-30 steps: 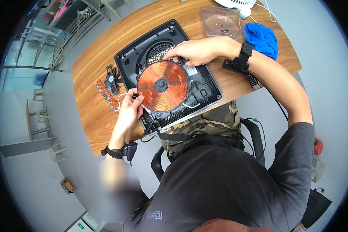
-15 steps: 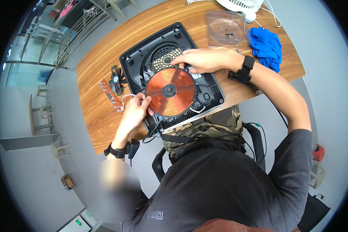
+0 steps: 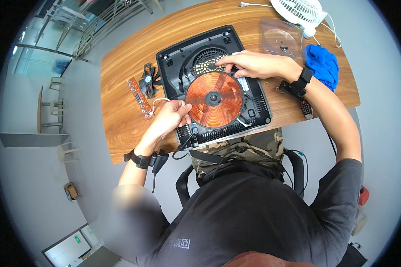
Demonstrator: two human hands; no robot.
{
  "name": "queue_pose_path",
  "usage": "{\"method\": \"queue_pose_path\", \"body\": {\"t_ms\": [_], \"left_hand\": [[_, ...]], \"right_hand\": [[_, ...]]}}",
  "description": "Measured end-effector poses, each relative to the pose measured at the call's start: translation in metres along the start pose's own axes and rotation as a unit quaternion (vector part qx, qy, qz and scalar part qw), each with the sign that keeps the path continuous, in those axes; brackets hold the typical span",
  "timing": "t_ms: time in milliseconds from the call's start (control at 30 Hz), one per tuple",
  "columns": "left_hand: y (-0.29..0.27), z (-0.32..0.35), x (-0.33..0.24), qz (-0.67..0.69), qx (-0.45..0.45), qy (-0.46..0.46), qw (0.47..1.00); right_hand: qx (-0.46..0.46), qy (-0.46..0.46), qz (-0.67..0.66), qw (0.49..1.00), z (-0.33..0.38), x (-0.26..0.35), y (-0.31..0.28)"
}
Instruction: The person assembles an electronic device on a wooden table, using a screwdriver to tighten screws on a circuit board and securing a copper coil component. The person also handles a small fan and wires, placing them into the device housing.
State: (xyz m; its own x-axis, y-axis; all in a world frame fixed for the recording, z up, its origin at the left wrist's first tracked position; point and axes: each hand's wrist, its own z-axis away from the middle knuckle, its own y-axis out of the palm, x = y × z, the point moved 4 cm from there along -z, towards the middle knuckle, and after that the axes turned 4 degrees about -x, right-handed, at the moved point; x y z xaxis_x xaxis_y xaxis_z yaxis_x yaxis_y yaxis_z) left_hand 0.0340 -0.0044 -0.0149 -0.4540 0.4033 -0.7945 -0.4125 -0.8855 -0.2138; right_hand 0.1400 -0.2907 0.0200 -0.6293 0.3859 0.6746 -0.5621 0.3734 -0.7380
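A round copper induction coil (image 3: 198, 109) lies in the open black lower housing (image 3: 171, 53) of an induction cooker. My left hand (image 3: 170, 118) pinches the coil's left rim between thumb and fingers. At the coil's upper right rim is my right hand (image 3: 254, 64), its fingers apart. The index finger reaches over the round vent grille (image 3: 203, 67), while the thumb is by the rim. White wire runs from beside my left hand to an orange circuit board strip (image 3: 138, 95). A small black fan (image 3: 149, 81) lies between that strip and the housing.
On the wooden table (image 3: 120, 129), a clear plastic tray (image 3: 272, 38) with small dark parts stands at the far right. Beyond it is a white fan (image 3: 298, 11); a blue cloth (image 3: 323, 66) lies nearby. A dark handheld device (image 3: 306, 109) rests at the right edge.
The whole view has shifted, so the table things appear farther right. My right fingers have spread, the index finger reaching over the grille. My left hand still grips the coil's rim.
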Motion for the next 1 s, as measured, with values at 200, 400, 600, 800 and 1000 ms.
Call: {"method": "queue_pose_path", "body": {"t_ms": [200, 400, 600, 800, 1000], "left_hand": [[0.002, 0.001, -0.008, -0.067, -0.018, -0.010, 0.998], [0.004, 0.004, -0.020, -0.167, -0.028, -0.012, 0.986], [0.000, 0.001, -0.013, -0.183, -0.035, -0.002, 0.982], [0.004, 0.006, -0.027, -0.254, -0.050, 0.005, 0.966], [0.004, 0.005, -0.022, -0.209, -0.063, 0.005, 0.976]], "right_hand": [[-0.006, -0.014, 0.007, 1.000, -0.001, -0.005, 0.003], [-0.025, -0.030, 0.015, 0.999, 0.000, -0.010, 0.005], [-0.042, -0.048, 0.030, 0.997, 0.001, -0.011, 0.004], [-0.052, -0.051, 0.048, 0.996, 0.006, -0.006, 0.001], [-0.059, -0.044, 0.092, 0.993, 0.005, -0.004, 0.000]]}}
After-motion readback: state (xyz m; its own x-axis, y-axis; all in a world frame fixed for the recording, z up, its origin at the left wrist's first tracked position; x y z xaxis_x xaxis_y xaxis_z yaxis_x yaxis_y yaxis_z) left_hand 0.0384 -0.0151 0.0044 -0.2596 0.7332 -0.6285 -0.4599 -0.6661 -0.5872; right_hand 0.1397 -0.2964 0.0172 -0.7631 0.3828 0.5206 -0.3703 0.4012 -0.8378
